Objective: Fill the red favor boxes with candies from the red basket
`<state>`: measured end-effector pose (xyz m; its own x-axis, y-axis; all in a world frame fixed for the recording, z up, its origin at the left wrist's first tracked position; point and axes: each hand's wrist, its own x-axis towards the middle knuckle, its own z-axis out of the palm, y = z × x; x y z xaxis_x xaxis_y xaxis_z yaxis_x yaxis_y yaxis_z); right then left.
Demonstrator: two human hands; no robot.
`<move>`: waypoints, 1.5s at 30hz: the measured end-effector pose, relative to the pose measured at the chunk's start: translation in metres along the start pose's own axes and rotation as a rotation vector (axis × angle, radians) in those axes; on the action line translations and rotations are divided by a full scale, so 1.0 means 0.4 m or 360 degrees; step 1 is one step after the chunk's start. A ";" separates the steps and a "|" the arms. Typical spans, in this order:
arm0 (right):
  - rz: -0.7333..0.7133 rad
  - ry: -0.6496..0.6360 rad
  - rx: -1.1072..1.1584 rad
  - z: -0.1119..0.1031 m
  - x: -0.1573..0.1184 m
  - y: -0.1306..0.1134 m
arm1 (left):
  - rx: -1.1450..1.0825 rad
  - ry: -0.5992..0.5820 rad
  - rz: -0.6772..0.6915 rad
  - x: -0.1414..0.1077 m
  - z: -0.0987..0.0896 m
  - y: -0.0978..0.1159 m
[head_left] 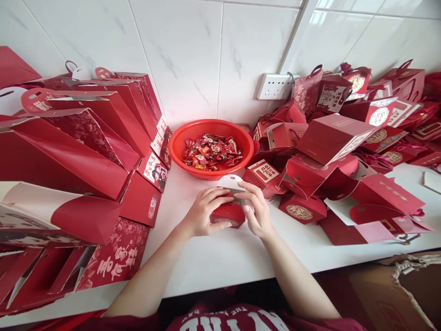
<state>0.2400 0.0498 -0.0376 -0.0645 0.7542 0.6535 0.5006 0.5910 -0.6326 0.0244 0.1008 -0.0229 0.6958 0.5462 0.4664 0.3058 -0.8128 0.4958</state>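
A small red gift box [229,214] sits on the white tabletop in front of me, with a pale rounded flap standing up at its back. My left hand [203,211] grips it from the left, thumb low on the front and fingers over the top. On the other side, my right hand [259,215] has its fingers bent around the flap and the box's right edge. The fingers partly cover the top, so the fold there is hard to make out. Just behind the box stands a red plastic basket [175,154] with many wrapped candies [213,151] inside.
Tall red paper gift bags [86,151] crowd the left side. Red gift boxes [336,133] lie heaped on the right. A white power strip [274,86] is mounted on the tiled wall [182,55]. Below the table edge at right is a cardboard box [365,285].
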 end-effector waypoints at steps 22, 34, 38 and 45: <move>-0.0039 -0.0620 0.0269 -0.087 0.034 0.018 | 0.0045 0.0326 -0.0072 -0.008 0.016 -0.059; 0.0273 -0.0410 0.0459 -0.022 0.013 0.017 | 0.0013 0.0153 -0.0056 -0.012 0.000 -0.050; 0.0202 -0.0506 0.0342 -0.021 0.013 0.026 | -0.0058 0.0283 -0.0144 -0.015 0.014 -0.044; 0.0138 -0.0557 0.0170 -0.035 0.024 0.026 | -0.0755 0.0157 -0.0264 -0.005 -0.025 -0.036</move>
<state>0.2565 0.0592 -0.0321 -0.3264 0.8440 0.4256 0.4253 0.5332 -0.7313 0.0120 0.1133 -0.0235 0.5914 0.6951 0.4087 0.0622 -0.5446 0.8364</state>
